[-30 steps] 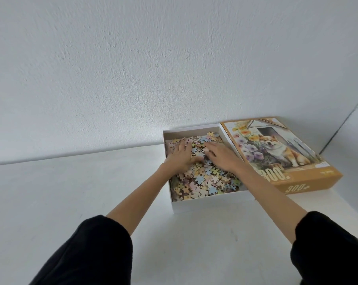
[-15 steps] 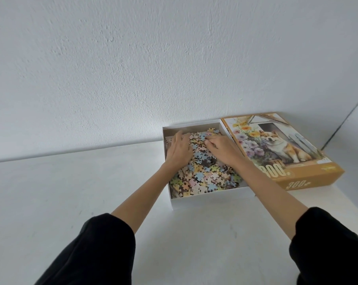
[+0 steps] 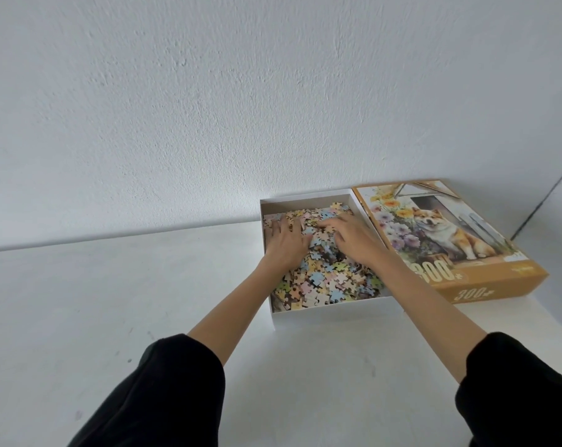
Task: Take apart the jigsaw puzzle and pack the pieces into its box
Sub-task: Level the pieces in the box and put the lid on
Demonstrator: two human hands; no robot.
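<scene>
Right of centre in the frame, the white box sits open on the pale tabletop, its far edge against the textured wall. Loose pastel puzzle pieces fill it in a jumbled heap. Both hands lie on the far half of that heap. The left hand rests flat, fingers spread and straight, its grip released. The right hand lies just beside it, fingers stretched toward the left over the pieces, grip likewise released and grasping nothing. Touching the box's right side is the orange lid (a dog among flowers, marked "300"), picture up. Black sleeves cover both forearms at the bottom of the frame.
</scene>
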